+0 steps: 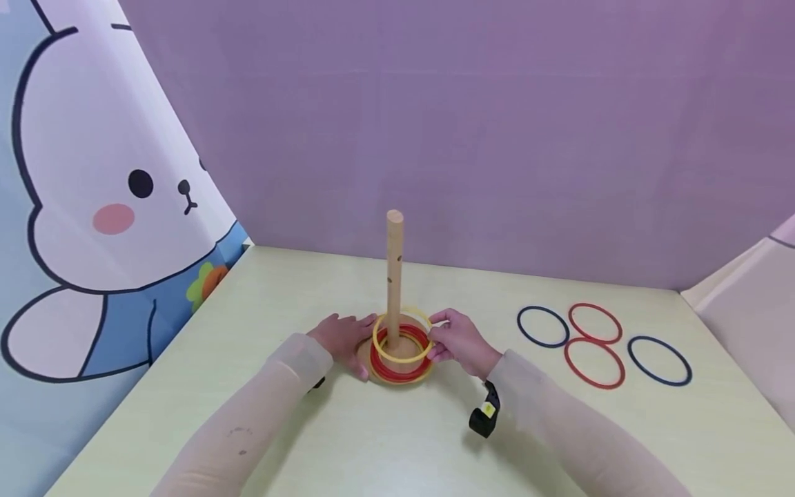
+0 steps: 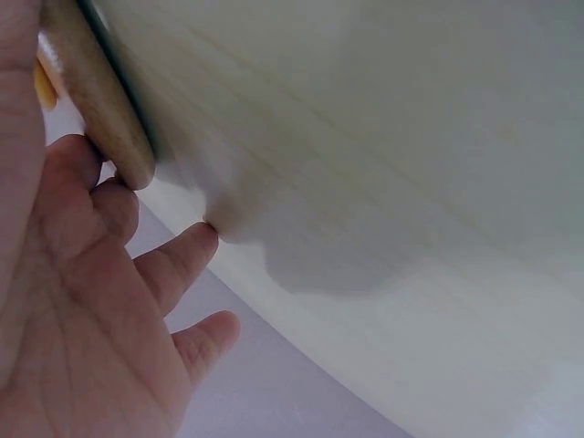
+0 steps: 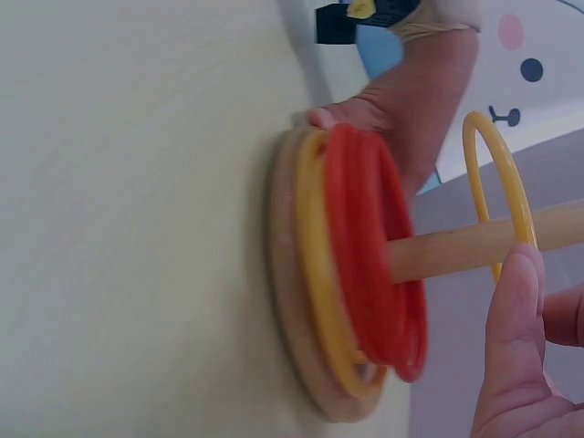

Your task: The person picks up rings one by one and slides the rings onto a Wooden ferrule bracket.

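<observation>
A wooden ring-toss stand has a round base point(image 3: 285, 228) and an upright post point(image 1: 394, 276). Red rings point(image 3: 360, 246) lie stacked around the foot of the post, over a yellow ring point(image 3: 316, 255). Between thumb and fingers, my right hand point(image 1: 461, 339) pinches another yellow ring point(image 3: 511, 173). This ring encircles the post and hangs above the red stack, apart from it. On the base's left side, my left hand point(image 1: 344, 338) holds the rim, thumb toward the front and fingers toward the back. The left wrist view shows its outer fingers point(image 2: 178, 265) spread past the rim.
Right of the stand, two blue rings point(image 1: 543, 344) and two red rings point(image 1: 594, 383) lie flat on the pale table point(image 1: 298, 428). The red ones touch each other. A purple cloth point(image 1: 459, 159) rises behind the table, and a cartoon-printed cloth point(image 1: 81, 159) hangs at left.
</observation>
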The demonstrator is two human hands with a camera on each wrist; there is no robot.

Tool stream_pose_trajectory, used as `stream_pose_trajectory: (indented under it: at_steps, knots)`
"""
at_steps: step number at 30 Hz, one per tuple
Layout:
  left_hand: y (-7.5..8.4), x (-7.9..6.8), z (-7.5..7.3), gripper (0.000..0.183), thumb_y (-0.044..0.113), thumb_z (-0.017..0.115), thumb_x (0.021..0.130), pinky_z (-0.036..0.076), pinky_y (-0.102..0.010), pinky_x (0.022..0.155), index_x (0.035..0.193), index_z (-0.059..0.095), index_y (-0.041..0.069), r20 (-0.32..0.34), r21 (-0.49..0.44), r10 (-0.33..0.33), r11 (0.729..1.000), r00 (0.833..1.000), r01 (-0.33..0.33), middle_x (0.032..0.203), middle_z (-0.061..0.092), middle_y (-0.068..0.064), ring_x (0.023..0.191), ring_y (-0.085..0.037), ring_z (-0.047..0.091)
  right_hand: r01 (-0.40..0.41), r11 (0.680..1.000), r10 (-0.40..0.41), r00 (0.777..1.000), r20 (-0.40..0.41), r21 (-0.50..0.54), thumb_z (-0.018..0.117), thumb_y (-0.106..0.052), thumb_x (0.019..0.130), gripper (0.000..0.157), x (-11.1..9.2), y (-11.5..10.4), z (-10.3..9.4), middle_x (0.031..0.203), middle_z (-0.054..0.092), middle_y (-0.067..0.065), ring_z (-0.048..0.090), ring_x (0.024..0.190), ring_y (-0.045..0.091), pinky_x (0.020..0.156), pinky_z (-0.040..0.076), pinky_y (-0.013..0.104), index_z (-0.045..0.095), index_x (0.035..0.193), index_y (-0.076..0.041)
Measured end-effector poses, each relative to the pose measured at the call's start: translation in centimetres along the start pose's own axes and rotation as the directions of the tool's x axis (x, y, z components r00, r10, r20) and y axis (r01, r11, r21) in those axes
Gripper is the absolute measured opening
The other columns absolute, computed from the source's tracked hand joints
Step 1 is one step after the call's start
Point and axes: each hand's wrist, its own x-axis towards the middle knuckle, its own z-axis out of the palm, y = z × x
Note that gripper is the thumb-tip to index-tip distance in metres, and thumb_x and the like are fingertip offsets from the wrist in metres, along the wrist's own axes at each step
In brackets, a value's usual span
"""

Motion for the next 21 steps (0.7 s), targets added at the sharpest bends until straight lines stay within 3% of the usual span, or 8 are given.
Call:
stream_pose_trajectory:
  at_steps: [6,21]
  knots:
    - [-0.1,-0.5,-0.4,0.102,0.057,0.078,0.070,0.029,-0.058,0.106,0.151,0.032,0.016,-0.014,0.015,0.026,1.000,1.000,-0.026,0.155,0.029,-0.002,0.134,-0.035,0.039,0.012,0.999,-0.012,1.000,0.008,0.036,0.047,0.005,0.086,0.030,0.1,1.1,0.6,0.066,0.054,0.009,0.058,0.049,0.012,0.050,0.052,0.022,0.045,0.115,0.008]
    - [0.3,-0.8,-0.6,0.099,0.059,0.076,0.070,0.032,-0.055,0.105,0.150,0.034,0.018,-0.034,0.041,0.042,0.998,0.999,-0.040,0.154,0.032,-0.002,0.131,-0.034,0.042,-0.008,1.000,0.008,1.000,0.000,0.012,0.050,0.003,0.088,0.029,0.0,1.7,0.5,0.068,0.057,0.011,0.058,0.051,0.013,0.052,0.053,0.023,0.047,0.117,0.008]
